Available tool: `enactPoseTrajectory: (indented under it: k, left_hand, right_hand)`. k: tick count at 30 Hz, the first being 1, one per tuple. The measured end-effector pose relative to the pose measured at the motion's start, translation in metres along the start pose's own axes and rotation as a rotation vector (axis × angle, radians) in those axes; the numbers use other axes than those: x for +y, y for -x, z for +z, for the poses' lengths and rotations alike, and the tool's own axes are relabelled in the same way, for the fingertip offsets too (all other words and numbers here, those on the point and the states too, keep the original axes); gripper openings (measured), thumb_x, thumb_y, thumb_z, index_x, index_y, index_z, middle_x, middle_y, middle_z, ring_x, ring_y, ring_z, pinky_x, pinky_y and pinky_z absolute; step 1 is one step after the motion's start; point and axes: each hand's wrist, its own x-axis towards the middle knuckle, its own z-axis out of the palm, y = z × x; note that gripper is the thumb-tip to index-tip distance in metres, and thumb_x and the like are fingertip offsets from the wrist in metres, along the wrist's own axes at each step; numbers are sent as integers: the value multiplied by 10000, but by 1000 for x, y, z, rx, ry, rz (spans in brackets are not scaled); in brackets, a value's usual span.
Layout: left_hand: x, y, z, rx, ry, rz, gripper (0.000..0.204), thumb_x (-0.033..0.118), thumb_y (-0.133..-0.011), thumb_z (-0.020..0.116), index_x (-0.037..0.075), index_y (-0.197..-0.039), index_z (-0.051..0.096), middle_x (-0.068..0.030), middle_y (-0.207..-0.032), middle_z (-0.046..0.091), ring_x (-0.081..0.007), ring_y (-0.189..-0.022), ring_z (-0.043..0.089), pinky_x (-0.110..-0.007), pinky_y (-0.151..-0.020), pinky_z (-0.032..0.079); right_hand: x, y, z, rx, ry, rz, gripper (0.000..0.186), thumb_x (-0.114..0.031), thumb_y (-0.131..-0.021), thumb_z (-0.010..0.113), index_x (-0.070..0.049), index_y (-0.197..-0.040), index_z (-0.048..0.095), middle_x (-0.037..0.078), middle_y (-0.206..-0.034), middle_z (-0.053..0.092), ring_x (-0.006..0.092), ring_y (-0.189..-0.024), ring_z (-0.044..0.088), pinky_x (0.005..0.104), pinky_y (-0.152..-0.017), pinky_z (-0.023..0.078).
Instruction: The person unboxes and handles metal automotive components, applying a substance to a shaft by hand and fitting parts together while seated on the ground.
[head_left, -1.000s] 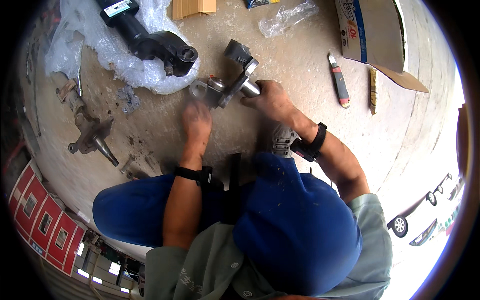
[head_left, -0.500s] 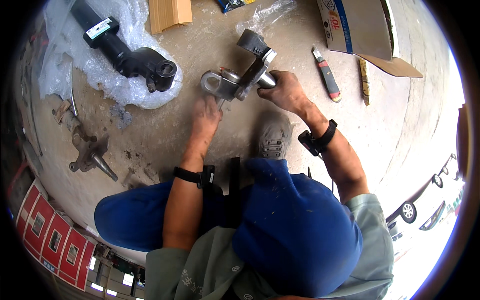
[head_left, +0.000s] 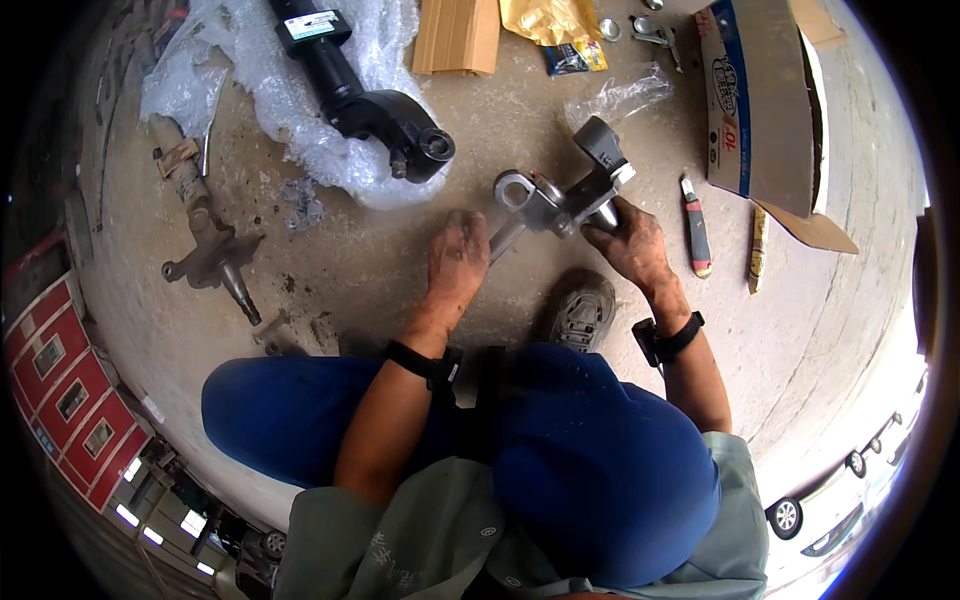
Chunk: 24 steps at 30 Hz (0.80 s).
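Observation:
A grey metal steering knuckle [head_left: 560, 205], with a ring-shaped eye on its left and a block-like arm at its upper right, is held just above the concrete floor. My right hand [head_left: 632, 245] wraps round the shiny stub shaft on its right side. A plain grey metal rod [head_left: 507, 241] slants down from the knuckle to my left hand [head_left: 458, 255], whose fingers are curled at its lower end. How that hand's thumb and fingertips grip is hidden.
A black strut [head_left: 375, 112] lies on bubble wrap [head_left: 270, 95] at upper left, with a rusty worn knuckle [head_left: 215, 250] below it. A utility knife [head_left: 697, 228] and an open cardboard box [head_left: 760, 110] are to the right. Brown cardboard [head_left: 455, 38] and a plastic bag [head_left: 622, 95] lie beyond.
The view has shifted, so the floor things sit further right and lower. The knuckle stays between my hands, and my left hand appears slightly further from its ring-shaped eye, with more of the rod showing.

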Motion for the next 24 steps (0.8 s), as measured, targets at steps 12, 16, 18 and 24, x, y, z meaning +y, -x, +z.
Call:
enactPoseTrajectory:
  k: [12, 16, 18, 24]
  left_hand:
    - [72, 12, -130, -281, -210, -53, 366, 306, -903, 595, -22, -1062, 633, -237, -935, 674, -381, -941, 674, -477, -846, 526]
    - [92, 47, -198, -187, -485, 297, 358, 301, -922, 583, -28, -1058, 619, -242, -914, 652, -390, -901, 670, -478, -838, 527]
    - [90, 60, -232, -191, -432, 204, 350, 289, -919, 591, -29, -1063, 618, -234, -905, 648, -382, -881, 668, -480, -812, 533]
    - [43, 39, -305, -561, -259, -138, 417, 390, -975, 579, 7, -1134, 622, -222, -1031, 680, -350, -932, 687, -430, -786, 553]
  right_hand:
    - [9, 13, -1, 22, 185, -120, 434, -260, -794, 776, -16, -1124, 637, 224, -1015, 681, 422, -957, 638, 489, -842, 511]
    - [-12, 26, -40, 54, 221, -118, 385, -206, -847, 732, 2, -1151, 619, 214, -1034, 694, 352, -935, 681, 439, -821, 536]
    - [-35, 22, -71, 154, 190, -82, 332, -193, -890, 694, 10, -1143, 622, 201, -1030, 705, 323, -919, 700, 416, -800, 549]
    - [-151, -20, -108, 147, 144, -457, 286, -183, -962, 641, 36, -1145, 618, 209, -993, 714, 279, -889, 721, 377, -764, 557]
